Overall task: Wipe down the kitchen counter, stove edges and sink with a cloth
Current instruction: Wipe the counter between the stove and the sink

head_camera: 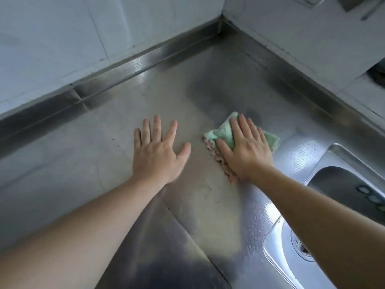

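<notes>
A crumpled green and pink cloth (224,135) lies on the stainless steel counter (108,163), a little left of the sink. My right hand (245,149) presses flat on the cloth with straight fingers, covering most of it. My left hand (158,151) rests palm down on the bare counter just left of the cloth, fingers spread. The steel sink (333,184) sits at the lower right, its drain (302,247) partly hidden by my right forearm.
Light tiled walls (62,38) meet in a corner at the top, with a steel upstand (129,65) along the counter's back edges. A dark item (378,74) shows at the far right edge. Glare lies on the metal near the sink.
</notes>
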